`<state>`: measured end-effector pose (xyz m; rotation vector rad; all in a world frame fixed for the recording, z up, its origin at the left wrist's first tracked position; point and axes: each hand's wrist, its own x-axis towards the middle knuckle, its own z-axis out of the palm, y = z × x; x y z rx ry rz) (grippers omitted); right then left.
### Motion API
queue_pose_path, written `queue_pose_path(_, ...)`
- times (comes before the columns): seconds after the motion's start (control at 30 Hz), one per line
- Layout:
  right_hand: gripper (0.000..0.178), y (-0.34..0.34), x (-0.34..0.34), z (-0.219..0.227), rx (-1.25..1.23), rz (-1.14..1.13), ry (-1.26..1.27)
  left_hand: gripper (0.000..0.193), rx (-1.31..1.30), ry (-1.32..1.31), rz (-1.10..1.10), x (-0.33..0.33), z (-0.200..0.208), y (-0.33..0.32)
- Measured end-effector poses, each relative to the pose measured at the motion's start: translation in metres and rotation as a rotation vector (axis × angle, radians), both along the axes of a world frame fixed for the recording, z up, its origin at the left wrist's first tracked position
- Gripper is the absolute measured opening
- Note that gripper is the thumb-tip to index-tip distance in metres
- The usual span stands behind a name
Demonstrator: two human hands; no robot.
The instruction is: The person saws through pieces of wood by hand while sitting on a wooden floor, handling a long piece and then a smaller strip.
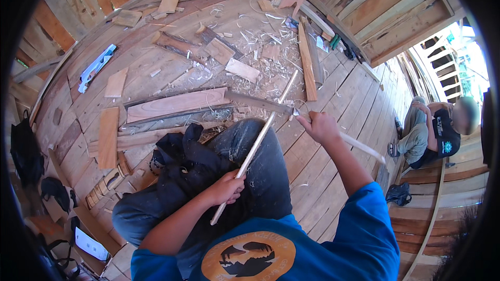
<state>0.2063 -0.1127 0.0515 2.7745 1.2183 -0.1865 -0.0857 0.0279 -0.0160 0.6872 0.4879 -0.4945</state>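
My left hand (226, 188) is closed around the lower part of a thin, pale wooden stick (255, 147). The stick slants up and away from me across my bent knee. In my right hand (321, 127) is a knife with a long dark blade (252, 101) and a long pale handle (363, 148) that sticks out behind the fist. The blade points left and crosses the stick on its upper half, beyond my knee. Whether its edge bites into the wood cannot be made out.
Curly shavings (260, 36) litter the plank floor ahead. A reddish board (177, 105), split logs (177, 46) and an upright-lying plank (307, 62) surround my legs. Another person (435, 130) sits at the far right. A phone (91, 243) lies in a box at lower left.
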Motion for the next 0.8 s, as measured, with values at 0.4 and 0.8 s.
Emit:
queue_pose_path(0.4,0.067,0.007,0.007,-0.003,0.02,-0.032,0.041,0.01,-0.002,-0.016,0.005,0.001,0.002,0.002)
queue_pose_path(0.8,0.068,0.005,0.028,-0.005,0.011,-0.081,0.008,0.015,-0.024,-0.006,0.013,0.0,0.003,0.007)
